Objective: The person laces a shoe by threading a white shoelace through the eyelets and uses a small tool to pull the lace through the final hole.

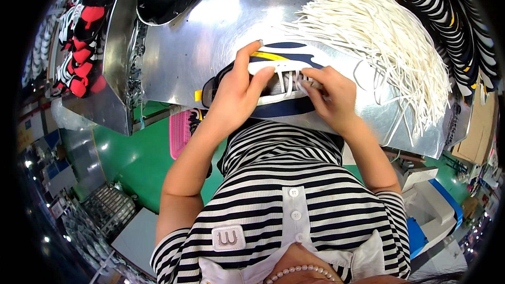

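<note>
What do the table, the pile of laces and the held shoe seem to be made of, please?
Table: metal, probably steel, with a shiny finish; it is silver-grey, with bright glare.
Laces: likely woven textile, with a matt finish; the thin white strands droop and tangle.
Shoe: the navy panels look matt, perhaps fabric or suede; they show little glare, but I cannot tell which.

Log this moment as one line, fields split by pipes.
left hand: holds navy-and-white shoe | right hand: at its white lace, grip unclear | right side: loose white laces on metal table
</note>
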Available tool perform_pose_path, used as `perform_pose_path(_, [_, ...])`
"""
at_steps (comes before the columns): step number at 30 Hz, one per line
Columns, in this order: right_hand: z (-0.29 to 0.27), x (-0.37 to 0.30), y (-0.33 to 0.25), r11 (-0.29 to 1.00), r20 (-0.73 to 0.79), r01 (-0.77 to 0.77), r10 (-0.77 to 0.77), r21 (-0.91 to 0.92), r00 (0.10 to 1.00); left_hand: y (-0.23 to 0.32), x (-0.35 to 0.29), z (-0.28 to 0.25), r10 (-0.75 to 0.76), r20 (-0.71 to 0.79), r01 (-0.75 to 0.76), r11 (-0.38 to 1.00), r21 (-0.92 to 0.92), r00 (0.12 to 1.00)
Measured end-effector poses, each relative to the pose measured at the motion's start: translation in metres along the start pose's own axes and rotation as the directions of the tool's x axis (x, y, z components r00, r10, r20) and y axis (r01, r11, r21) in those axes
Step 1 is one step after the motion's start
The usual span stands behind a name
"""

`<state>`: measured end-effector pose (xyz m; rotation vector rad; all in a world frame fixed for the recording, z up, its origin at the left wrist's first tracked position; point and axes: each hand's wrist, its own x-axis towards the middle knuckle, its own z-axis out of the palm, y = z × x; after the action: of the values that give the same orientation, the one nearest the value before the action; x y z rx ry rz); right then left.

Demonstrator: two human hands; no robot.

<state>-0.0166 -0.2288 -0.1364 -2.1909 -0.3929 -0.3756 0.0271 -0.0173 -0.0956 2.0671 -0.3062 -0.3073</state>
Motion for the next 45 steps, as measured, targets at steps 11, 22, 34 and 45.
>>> perform_pose_path(11, [-0.025,-0.016,-0.026,0.969,-0.038,-0.245,0.245,-0.006,0.969,0.035,-0.026,0.018,0.300,0.239,-0.384,0.719,0.579,0.923])
perform_pose_path(22, [-0.059,-0.054,-0.059,0.909,0.227,-0.281,0.217,0.308,0.949,-0.001,0.018,0.007,0.451,-0.147,-0.337,0.813,0.475,0.880])
perform_pose_path(34, [-0.017,-0.012,-0.037,0.372,0.411,-0.550,0.392,0.748,0.823,0.035,-0.018,0.004,0.579,-0.009,-0.524,0.745,0.414,0.816])
perform_pose_path(45, [-0.023,-0.042,-0.070,-0.448,0.610,-0.495,0.153,0.744,0.778,0.026,-0.009,0.003,0.579,-0.043,-0.515,0.754,0.408,0.814])
